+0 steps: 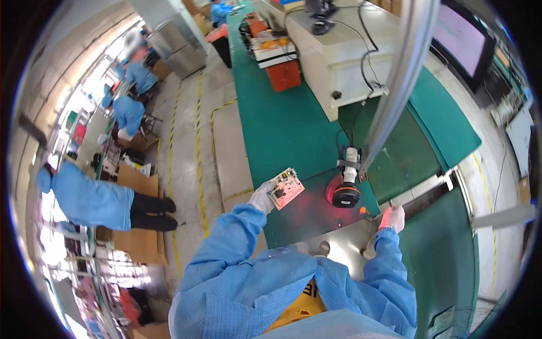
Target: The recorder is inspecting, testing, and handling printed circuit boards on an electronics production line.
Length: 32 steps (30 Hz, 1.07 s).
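Note:
My left hand [262, 198], in a white glove, grips a circuit board [289, 194] by its left edge. The board is pale and reddish in the light, tilted, with components along its upper edge. It is held above the green mat [282, 141], left of a black, orange-ringed inspection camera or lamp [346, 195]. My right hand [393, 219], also gloved, has its fingers curled at the edge of the right-hand bench, beside a pale metal rail [415, 192]. What those fingers hold, if anything, is hidden.
A slanted metal post [403, 85] rises beside the lamp, with cables near it. Farther off are a white cabinet [355, 68], an orange bin [284, 75] and a monitor [463, 39]. Several people in blue coats are at the left, one standing [93, 195].

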Motion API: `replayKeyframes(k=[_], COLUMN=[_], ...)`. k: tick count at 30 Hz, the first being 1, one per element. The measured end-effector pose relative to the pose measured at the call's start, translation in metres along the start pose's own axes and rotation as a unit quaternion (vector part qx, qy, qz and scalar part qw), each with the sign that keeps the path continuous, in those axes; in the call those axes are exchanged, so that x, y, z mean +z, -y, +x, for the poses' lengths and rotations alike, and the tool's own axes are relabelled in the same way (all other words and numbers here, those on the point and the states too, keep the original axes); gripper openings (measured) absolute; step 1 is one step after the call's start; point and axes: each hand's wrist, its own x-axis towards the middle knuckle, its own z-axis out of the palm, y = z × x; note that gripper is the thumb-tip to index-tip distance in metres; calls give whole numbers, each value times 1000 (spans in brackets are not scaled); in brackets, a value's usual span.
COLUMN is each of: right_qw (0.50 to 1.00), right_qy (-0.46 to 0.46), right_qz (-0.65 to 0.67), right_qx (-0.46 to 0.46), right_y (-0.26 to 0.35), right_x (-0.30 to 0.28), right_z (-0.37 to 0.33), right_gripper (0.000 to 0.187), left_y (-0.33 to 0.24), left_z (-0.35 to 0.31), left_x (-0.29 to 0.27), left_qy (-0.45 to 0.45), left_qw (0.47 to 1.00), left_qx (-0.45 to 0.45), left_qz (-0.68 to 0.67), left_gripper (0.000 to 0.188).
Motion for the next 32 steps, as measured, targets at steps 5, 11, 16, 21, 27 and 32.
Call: replayKeyframes(k=[5,11,16,21,27,32], right_qw=[995,988,892,866,863,844], right_qy=[91,91,72,109,192,212], right_qz=[-2,47,378,368,339,342], right_qx=[37,118,238,320,321,355], right_y=[14,14,0,111,206,200], right_x=[-14,1,60,48,38,50], right_z=[0,3,-72,-234,-314,-328], right_gripper=[31,40,43,33,34,34], left_y=[-21,-45,-72,-87,-92,-98], left_z=[12,57,69,76,88,95], left_x=[3,-20,-11,-23,-52,-40], left_qy=[12,35,81,307,402,491], left_qw=[989,981,777,496,374,375], left_qx=[108,87,262,322,319,237], left_qz=[103,170,567,746,773,750], left_gripper=[36,36,47,46,64,73])
